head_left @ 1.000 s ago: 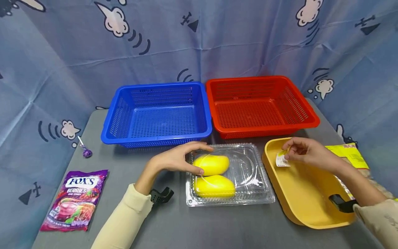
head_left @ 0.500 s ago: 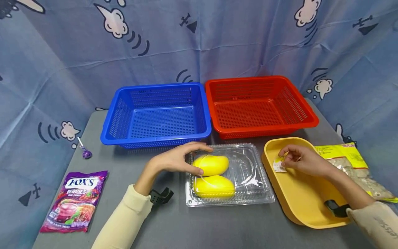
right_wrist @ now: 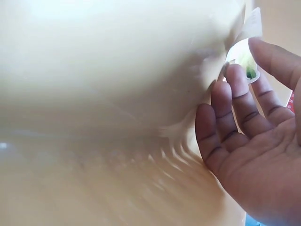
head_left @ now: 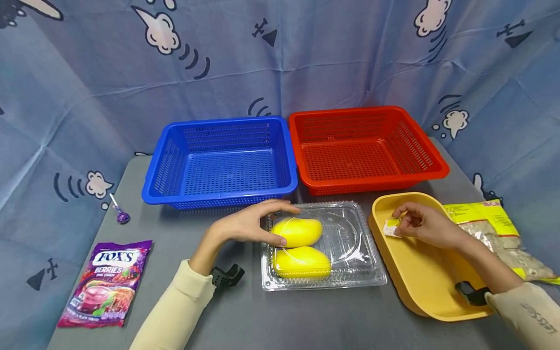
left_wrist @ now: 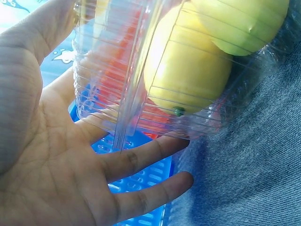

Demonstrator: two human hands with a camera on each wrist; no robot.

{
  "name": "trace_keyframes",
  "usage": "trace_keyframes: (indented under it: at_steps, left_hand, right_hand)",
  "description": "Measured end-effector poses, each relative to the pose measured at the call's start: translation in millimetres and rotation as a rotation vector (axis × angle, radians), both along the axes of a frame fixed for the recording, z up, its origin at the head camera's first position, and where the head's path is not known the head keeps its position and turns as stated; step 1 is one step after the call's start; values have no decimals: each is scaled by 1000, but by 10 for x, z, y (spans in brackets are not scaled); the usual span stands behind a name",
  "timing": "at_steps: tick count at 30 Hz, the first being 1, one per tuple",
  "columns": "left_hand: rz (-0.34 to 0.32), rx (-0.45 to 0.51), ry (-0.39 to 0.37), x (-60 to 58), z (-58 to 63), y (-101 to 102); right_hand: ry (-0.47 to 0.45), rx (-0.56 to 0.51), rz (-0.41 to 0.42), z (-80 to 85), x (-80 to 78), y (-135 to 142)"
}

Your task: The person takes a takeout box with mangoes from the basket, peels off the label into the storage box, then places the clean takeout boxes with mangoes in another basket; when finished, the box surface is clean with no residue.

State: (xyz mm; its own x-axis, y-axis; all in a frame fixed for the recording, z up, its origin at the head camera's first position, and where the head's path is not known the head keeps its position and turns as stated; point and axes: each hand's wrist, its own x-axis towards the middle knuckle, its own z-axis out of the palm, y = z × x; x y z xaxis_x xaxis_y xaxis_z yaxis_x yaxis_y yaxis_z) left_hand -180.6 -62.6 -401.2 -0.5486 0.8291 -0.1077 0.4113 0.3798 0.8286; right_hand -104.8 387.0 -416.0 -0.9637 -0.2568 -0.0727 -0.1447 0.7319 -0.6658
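Packet (head_left: pixel 391 227): small, white and yellow, inside the yellow tray (head_left: pixel 420 262), near its far left corner; lower than a second ago, with its yellow part now showing more.
Right hand (head_left: pixel 422 226): over the tray, fingertips nearly together, pinching the packet; this descent suggests the work centres here.
Clear box (head_left: pixel 345 233): just left of the tray, unmoved, holding yellow fruits (head_left: pixel 302 261).
Left hand (head_left: pixel 251 222): farther left of the tray, fingers spread wide around the box's end, unchanged, seemingly steadying it.
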Motion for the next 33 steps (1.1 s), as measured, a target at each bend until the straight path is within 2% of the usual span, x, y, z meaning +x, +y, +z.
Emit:
trace_keyframes:
  at_steps: [12,21,24,29,33]
  left_hand:
    - [-5,-1,-3,2,5,12]
    - [-4,-2,4,2,-2,8]
    - [0,-4,6,5,0,1]
    - [1,-5,15,7,1,4]
    - [1,-5,14,6,-1,12]
  right_hand:
    - [143,42,-1,-53,-5,5]
    - [233,53,47,-138,-11,-4]
    - [225,27,46,-171,-12,-8]
    - [158,-49,29,-178,17,-29]
    - [140,-24,41,-178,39,-38]
